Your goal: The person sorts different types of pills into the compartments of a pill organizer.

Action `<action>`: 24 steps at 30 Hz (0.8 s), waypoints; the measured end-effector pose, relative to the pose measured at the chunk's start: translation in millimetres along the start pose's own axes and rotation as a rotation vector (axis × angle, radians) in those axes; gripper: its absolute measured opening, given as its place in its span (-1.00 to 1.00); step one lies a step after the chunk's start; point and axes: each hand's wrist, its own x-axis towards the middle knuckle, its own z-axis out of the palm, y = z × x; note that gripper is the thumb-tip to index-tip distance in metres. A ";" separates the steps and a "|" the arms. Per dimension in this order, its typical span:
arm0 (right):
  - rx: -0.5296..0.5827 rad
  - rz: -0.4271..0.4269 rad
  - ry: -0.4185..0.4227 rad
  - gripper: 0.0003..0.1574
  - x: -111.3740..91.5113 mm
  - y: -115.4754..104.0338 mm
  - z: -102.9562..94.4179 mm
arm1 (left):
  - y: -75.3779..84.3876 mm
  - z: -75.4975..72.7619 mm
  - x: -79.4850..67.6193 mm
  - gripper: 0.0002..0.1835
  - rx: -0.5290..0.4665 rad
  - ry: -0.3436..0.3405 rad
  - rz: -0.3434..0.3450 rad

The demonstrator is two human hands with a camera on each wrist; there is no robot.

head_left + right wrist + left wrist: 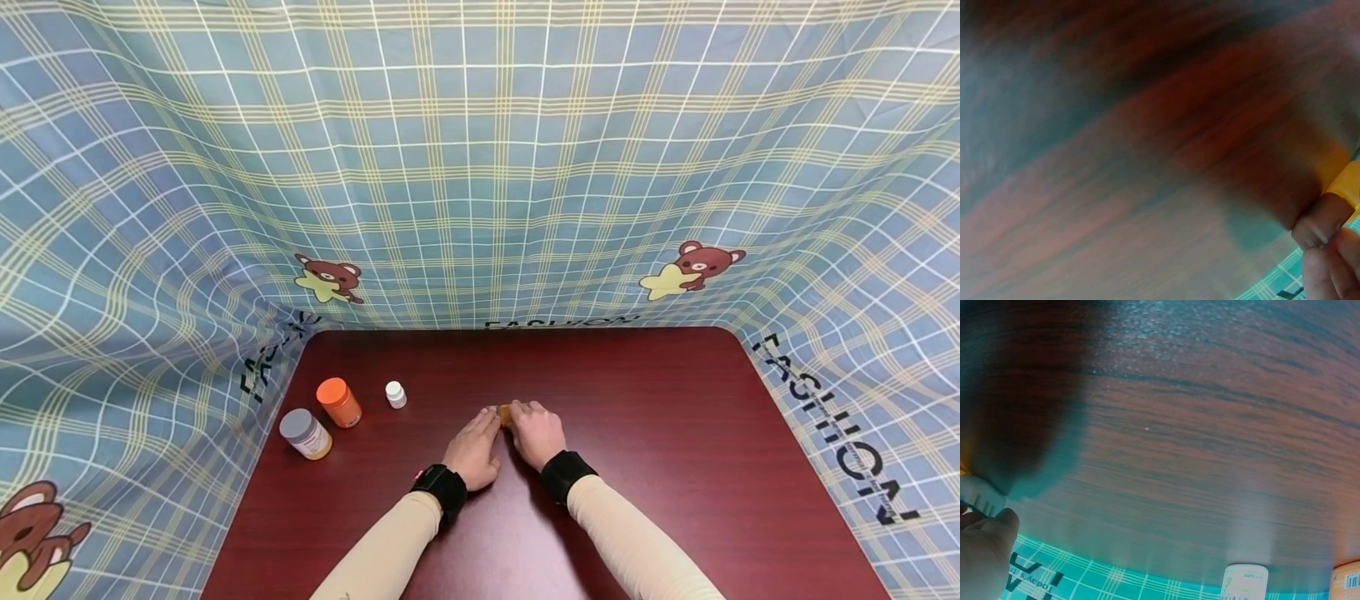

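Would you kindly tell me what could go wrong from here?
The small yellow item might slip or roll away, being seemingly steadied only near its ends by the left hand and right hand. A leftward swing could topple the white bottle, which stands upright nearby.

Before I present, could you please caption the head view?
Left hand and right hand touch a small yellow object over a dark red table, three lidded bottles to the left.
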 end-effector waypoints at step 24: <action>0.068 0.150 -0.021 -0.75 6.7 3.3 -9.3 | -1.1 0.2 1.0 -0.27 -0.005 0.003 0.010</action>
